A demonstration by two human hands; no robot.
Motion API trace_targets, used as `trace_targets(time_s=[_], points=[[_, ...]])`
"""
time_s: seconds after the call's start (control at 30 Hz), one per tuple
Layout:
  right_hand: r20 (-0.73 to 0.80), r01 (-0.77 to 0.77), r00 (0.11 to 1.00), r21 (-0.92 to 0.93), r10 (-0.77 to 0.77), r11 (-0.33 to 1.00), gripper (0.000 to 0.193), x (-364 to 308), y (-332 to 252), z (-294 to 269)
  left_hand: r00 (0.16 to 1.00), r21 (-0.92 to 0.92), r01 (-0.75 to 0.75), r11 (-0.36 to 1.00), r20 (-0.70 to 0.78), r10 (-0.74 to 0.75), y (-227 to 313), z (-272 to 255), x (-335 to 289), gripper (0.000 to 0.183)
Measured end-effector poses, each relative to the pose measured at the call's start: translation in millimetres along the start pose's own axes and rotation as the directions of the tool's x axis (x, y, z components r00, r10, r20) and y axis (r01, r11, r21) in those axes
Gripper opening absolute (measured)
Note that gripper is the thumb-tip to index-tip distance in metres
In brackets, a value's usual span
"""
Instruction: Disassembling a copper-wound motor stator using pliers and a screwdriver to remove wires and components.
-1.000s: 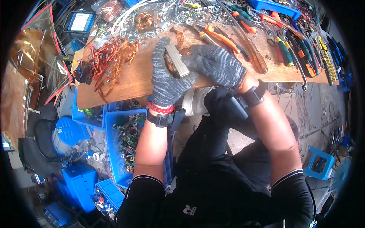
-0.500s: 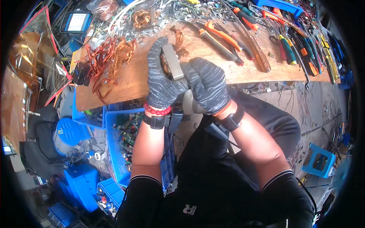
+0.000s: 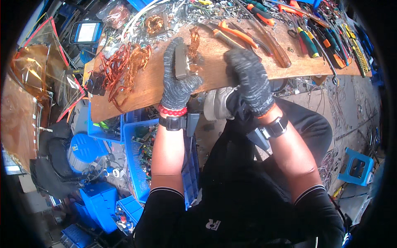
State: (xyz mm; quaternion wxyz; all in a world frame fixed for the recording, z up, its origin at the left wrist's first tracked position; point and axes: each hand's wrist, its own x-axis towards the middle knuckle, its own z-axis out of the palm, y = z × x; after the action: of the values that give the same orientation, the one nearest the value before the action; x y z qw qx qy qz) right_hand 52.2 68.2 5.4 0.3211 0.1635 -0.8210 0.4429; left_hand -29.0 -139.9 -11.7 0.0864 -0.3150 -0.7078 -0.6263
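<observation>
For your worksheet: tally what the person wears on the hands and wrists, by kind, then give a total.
Grey knit gloves: 2 (left hand, right hand)
Black wristwatches: 2
Red bead bracelet: 1
Total: 5

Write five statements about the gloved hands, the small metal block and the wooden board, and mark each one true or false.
1. The left hand in a grey knitted glove grips a small grey-brown metal block. True.
2. The right hand holds the orange-handled pliers. False: they lie on the long wooden board, apart from it.
3. A tangle of copper wire lies on the board to the left of the left hand. True.
4. Both wrists are bare. False: the left one wears a red bead bracelet and a black watch.
5. A blue plastic crate sits below the board. True.
</observation>
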Motion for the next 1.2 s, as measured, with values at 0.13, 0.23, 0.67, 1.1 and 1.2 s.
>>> trace_targets(time_s=[0.13,0.23,0.67,1.1,1.2], points=[[-0.012,-0.003,1.000,0.356,0.008,0.935,0.032,0.7,-3.6,14.3,0.998,0.105,-0.053,0.993,0.038,0.049,-13.0,-3.1,0.3,0.109],[0.351,0.123,0.926,0.062,-0.137,0.991,0.030,21.9,-11.2,10.8,0.993,-0.021,-0.101,0.995,0.057,0.102,-9.4,-3.4,-1.0,0.117],[0.614,-0.264,0.789,0.376,-0.025,0.888,0.031,28.3,5.0,-1.1,0.982,-0.167,0.090,0.982,0.179,-0.059,8.8,8.3,0.1,0.122],[0.350,0.122,0.924,0.105,-0.151,0.987,0.023,20.2,-8.3,5.9,0.984,-0.210,-0.077,0.975,0.140,0.108,-5.0,5.0,8.0,0.116],[0.298,0.022,0.953,0.099,-0.050,0.995,0.023,5.9,-2.8,-3.8,0.985,0.011,-0.137,0.991,0.105,0.135,-1.0,14.3,4.0,0.116]])
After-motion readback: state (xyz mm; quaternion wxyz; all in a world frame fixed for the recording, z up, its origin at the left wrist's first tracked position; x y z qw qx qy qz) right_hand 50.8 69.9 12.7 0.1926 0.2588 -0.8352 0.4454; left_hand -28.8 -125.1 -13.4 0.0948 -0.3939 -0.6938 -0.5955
